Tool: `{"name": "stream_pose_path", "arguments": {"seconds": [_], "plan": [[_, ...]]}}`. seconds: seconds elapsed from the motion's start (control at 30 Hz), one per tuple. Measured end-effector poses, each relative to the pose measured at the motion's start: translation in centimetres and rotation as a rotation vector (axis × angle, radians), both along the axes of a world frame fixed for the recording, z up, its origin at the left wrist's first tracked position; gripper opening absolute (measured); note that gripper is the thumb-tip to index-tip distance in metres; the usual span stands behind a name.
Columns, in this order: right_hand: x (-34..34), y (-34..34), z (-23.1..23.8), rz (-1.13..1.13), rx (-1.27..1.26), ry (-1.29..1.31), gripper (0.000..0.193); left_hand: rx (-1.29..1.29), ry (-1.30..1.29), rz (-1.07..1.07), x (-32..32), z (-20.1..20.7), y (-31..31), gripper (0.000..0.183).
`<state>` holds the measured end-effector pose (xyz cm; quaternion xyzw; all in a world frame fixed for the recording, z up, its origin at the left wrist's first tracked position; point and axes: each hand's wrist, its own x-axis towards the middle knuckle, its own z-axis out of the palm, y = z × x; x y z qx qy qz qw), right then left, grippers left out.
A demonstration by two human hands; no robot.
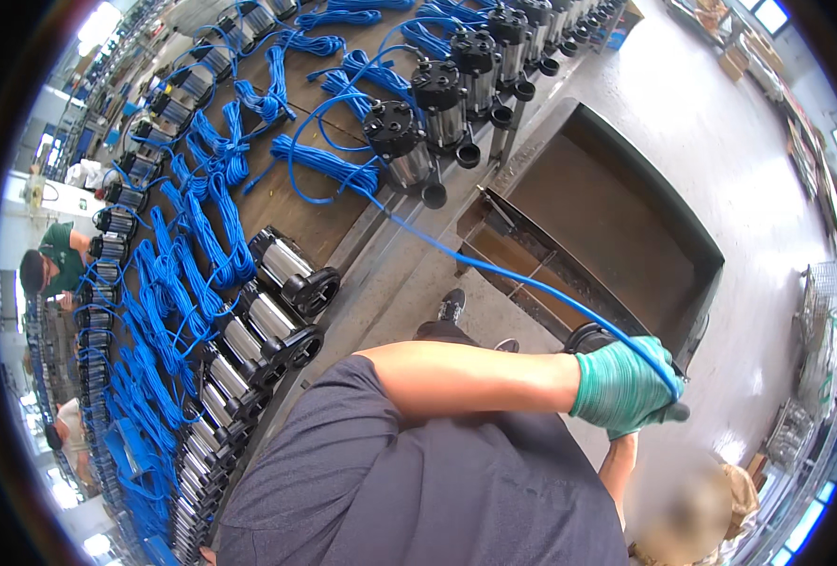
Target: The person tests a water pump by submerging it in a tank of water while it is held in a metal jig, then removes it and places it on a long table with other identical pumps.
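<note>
My left hand [626,382], in a green knitted glove, reaches across to the right with its fingers curled. A blue cable [522,278] runs from the bench to this hand, lies along the glove and ends its visible course at the fingers. My right forearm [617,472] rises from below to meet the left glove; the right hand is mostly hidden behind it. A dark rounded tip [673,412] sticks out by the fingers; I cannot tell what it is. Partly covered by my left wrist is a black round part [588,337].
Silver pumps with black tops [404,146] line the bench [334,222], with coiled blue cables [324,162] among them. A dark metal bin [626,208] stands right of the bench. Two people work at far left, one in a green shirt [60,247]. Wire baskets [820,292] stand at far right.
</note>
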<state>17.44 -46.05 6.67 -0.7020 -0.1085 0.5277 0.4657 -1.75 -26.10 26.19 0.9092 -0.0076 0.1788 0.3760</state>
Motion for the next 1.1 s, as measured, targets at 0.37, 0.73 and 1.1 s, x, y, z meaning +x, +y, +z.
{"name": "stream_pose_path", "arguments": {"seconds": [0.37, 0.73, 1.1], "plan": [[-1.0, 5.3, 7.7, 0.173, -0.071, -0.579, 0.040, -0.962, 0.000, 0.828, -7.9, -16.7, 7.3, 0.046], [-1.3, 15.5, 5.8, 0.649, -0.393, -1.054, 0.040, -1.062, 0.570, 1.092, -8.3, -31.6, 15.0, 0.057], [-2.8, 9.5, 3.1, 0.173, -0.013, -0.967, 0.066, -0.540, 0.303, 0.781, -7.5, -26.9, 11.6, 0.041]]}}
